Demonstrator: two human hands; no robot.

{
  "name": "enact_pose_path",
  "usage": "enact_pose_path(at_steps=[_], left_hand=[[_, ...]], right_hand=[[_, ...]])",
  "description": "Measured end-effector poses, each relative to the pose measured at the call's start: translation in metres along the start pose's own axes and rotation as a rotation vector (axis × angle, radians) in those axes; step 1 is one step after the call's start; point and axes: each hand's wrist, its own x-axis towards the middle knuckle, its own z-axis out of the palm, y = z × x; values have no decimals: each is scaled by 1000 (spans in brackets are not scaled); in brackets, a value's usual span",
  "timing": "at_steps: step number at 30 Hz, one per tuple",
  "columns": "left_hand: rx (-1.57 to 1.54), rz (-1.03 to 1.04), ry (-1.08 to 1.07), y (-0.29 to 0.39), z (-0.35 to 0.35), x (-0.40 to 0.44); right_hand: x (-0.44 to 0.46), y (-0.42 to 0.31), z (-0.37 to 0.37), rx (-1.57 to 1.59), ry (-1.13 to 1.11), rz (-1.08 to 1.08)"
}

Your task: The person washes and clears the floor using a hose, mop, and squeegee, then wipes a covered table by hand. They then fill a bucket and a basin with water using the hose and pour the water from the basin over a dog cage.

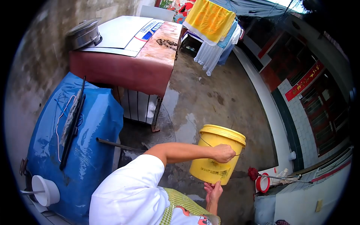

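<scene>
A yellow plastic bucket [204, 165] with dark printing on its side hangs in the air before me, tipped so its rim points away; its inside is hidden. Across its front reaches my left arm, and my left hand [224, 153] is closed in a fist on the thin wire handle. Under the bucket's lower edge, my right hand [213, 193] has its fingers curled up against the base. I wear a white short-sleeved top and a green checked apron [176, 198].
Left stands a blue-sheeted bulk [93, 131] carrying a folded umbrella-like pole and a white tub [47, 190]. Beyond it, a red-covered table [123, 71] bears a metal pot [83, 35]. Laundry [210, 22] hangs ahead. A mop [253, 173] and red basin [263, 183] lie right, on wet concrete.
</scene>
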Motion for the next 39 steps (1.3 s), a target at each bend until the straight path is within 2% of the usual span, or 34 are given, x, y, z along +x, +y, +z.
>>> enact_pose_path(at_steps=[11, 13, 20, 25, 39], left_hand=[[15, -194, -47, -21, -19, -37], [9, -308, -31, -32, -19, -48], [-13, -459, 20, -57, -16, -87], [-6, -609, -24, -62, -4, -106], [-61, -705, -61, -63, 23, -122]], right_hand=[[7, 0, 41, 10, -120, 41], [9, -1, 51, -16, -137, 51], [15, 3, 70, -148, -181, 174], [19, 8, 71, -200, -187, 233], [26, 19, 54, -321, -147, 336]])
